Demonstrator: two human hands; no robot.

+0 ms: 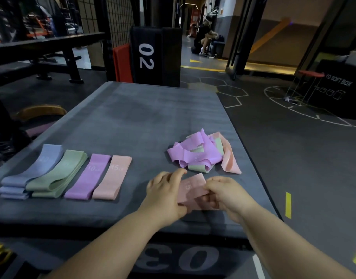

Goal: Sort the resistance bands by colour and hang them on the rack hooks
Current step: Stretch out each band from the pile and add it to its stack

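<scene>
Fingers (178, 174) of the left hand (165, 191) curl over one end of a pink band (193, 185) marked 15, and the right hand (227, 193) pinches the other end. The band sits low over the front of the grey padded box (142, 117), between the two hands. The sorting step looks to be in hand, with the band being flattened for the pink pile (112, 178), which ends a row beside the purple pile (88, 178), green pile (58, 175) and blue pile (30, 174). The next move calls for carrying it left onto that pile, then reaching for the tangled heap (199, 156) just beyond. No rack or hooks show, the right fingertips are tucked out of sight, and how many bands the heap holds cannot be made out
</scene>
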